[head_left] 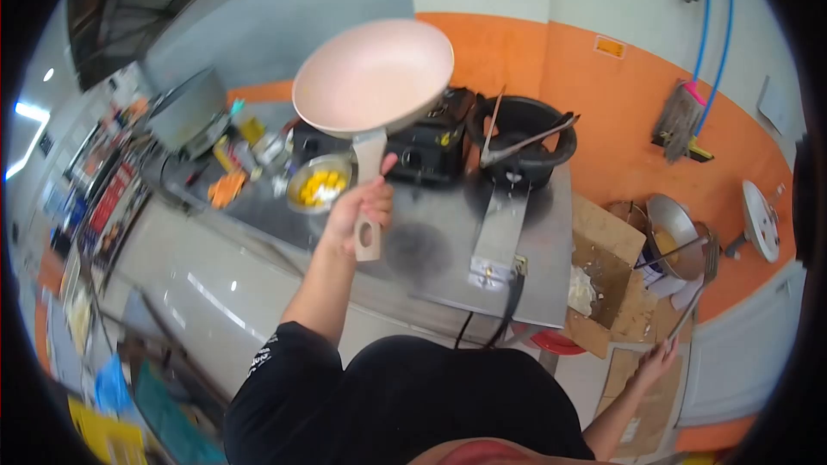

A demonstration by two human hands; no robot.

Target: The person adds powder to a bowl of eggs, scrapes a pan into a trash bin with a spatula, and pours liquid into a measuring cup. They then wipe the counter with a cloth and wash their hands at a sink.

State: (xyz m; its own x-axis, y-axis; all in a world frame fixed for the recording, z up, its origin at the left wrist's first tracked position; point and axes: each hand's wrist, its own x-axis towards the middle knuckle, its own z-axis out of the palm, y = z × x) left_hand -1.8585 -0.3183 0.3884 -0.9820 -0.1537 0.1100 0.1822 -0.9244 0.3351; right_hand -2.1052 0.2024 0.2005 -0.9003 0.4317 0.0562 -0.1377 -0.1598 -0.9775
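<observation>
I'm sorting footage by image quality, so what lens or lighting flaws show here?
Head view: strong wide-angle distortion, bending the orange wall band at right, and black rounded borders; the lamp at far left is blown out; glare streaks cross the glossy floor; left-side clutter looks soft, while the pan keeps a readable outline.

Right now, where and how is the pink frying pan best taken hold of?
Probably by the handle, from the wearer's side, fingers wrapped round, as the left hand does: it is long, narrow and points back at the wearer, whereas the pan is wide and round.
</observation>
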